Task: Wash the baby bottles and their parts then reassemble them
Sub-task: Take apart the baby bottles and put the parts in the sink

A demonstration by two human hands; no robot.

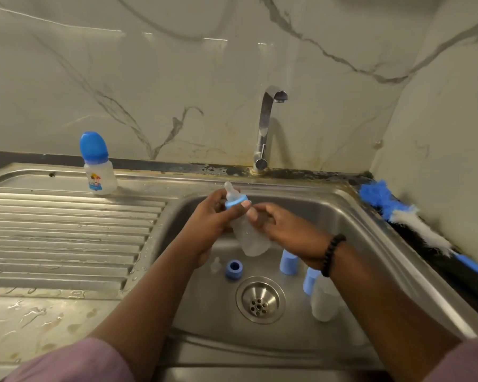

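Observation:
Over the sink basin (351,216) I hold a clear baby bottle (250,235) tilted, with its blue ring and teat (233,197) on top. My left hand (207,221) grips its upper part near the ring. My right hand (282,230) holds the bottle's body from the right. On the basin floor lie a loose clear teat (215,264), a blue ring (234,269), two light blue caps (289,261) (309,281) and a clear bottle body (324,299). A capped bottle (98,164) stands on the drainboard.
The tap (268,125) stands behind the basin, with no water running. A blue and white bottle brush (414,219) lies on the right ledge. The ribbed drainboard (66,230) on the left is wet. The drain (260,300) sits mid-basin.

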